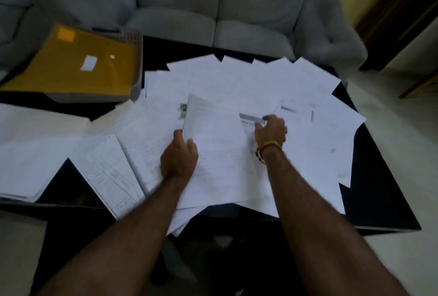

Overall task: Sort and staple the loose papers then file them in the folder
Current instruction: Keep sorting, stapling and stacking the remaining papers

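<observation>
Left stacks (35, 153): I see sorted piles lying over the table's left edge; a nudge could slide them off, I judge
Folder (75, 63): yellow, resting in a grey tray (137, 63) at far left, well apart from my hands
Stapler (183, 109): a small blurred object, which I take for it, lies half-buried just beside the lifted sheet; more paper could hide it
Left hand (180, 156): fingers and thumb pinch a sheet (213, 144), raised at its left edge
Right hand (271, 131): fingers curled on another page, grip unclear through blur
Loose papers (296, 87): fanned to the table's (379, 189) right corner; sweeping there risks spills
Open room: only the dark strip at near right
</observation>
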Available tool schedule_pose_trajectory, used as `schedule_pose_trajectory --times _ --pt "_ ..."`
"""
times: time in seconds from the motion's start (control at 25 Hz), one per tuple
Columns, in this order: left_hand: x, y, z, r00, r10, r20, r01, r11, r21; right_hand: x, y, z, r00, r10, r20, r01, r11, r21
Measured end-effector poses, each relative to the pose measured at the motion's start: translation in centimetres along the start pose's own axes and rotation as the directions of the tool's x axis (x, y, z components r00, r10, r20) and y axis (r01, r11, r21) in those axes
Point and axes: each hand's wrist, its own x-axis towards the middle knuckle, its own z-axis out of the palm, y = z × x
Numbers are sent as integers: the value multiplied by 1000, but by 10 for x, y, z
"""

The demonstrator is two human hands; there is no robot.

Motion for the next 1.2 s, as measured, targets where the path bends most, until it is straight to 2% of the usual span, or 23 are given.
schedule_pose_trajectory --times 0.12,0.24,0.36,0.44,0.56,0.76,0.92,1.0,1.2 --pt "6 3 4 999 32 -16 -31 997 68 24 -17 11 993 -43 108 59 988 -144" --pt "7 4 7 999 33 -39 -29 996 88 42 -29 17 982 27 188 32 953 -302" --pt "9 3 8 999 32 -40 -28 995 99 67 -30 13 940 117 319 -22 958 -285" --pt "10 3 8 999 32 -41 -28 996 88 76 -30 13 917 113 383 -5 962 -273" --pt "10 1 11 998 47 -42 -44 996 73 74 -29 15 927 95 364 51 927 -371" --pt "11 -1 10 998 53 -26 -52 997 60 64 -30 7 954 69 291 49 924 -379" --pt "12 -2 10 998 54 -35 -52 996 66 76 -33 5 909 39 414 87 955 -282" --pt "11 -2 10 998 56 -25 -54 997 60 76 -34 6 909 14 417 90 969 -230" --pt "9 0 8 998 56 -3 -56 998 6 57 -31 -9 975 19 223 -47 992 118"
